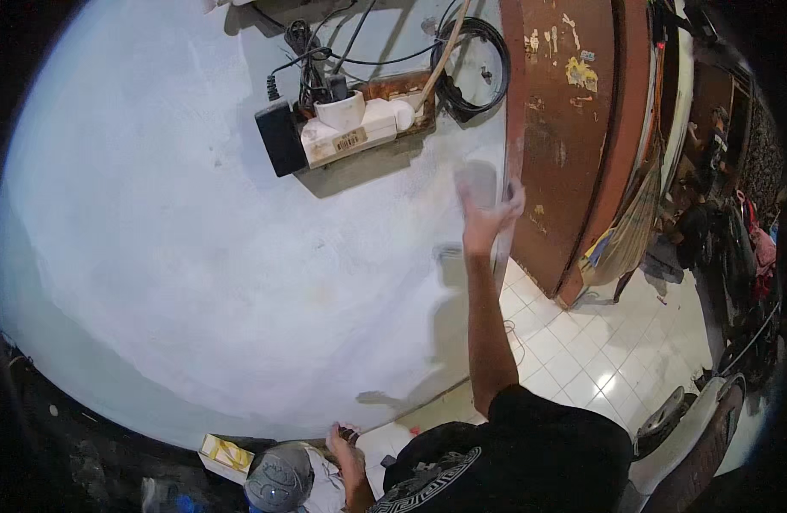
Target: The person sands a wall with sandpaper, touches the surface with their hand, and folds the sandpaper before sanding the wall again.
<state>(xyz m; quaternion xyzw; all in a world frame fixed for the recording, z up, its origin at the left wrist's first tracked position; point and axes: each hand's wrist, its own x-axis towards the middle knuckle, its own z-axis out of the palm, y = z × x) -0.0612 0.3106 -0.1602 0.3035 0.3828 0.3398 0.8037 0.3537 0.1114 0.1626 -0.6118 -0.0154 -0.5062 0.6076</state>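
My right hand (491, 218) is raised in front of a white wall (271, 276), near its edge beside a brown door. Between its spread thumb and fingers is a blurred grey flat piece (480, 179); its material is unclear. Lower down, my left hand (347, 445) is near the foot of the wall, its fingers curled around a small dark thing (348, 435) that is mostly hidden. A white power strip (351, 131) is mounted on the wall above, with a black power adapter (281, 138) and several cords attached.
A coil of black cable (501, 70) hangs beside the brown door (563, 141). Below are a grey helmet (279, 479) and a yellow-and-white box (226, 456). To the right are a hanging net hammock (624, 237), a chair (682, 442), tiled floor (573, 346) and a person (717, 141) farther back.
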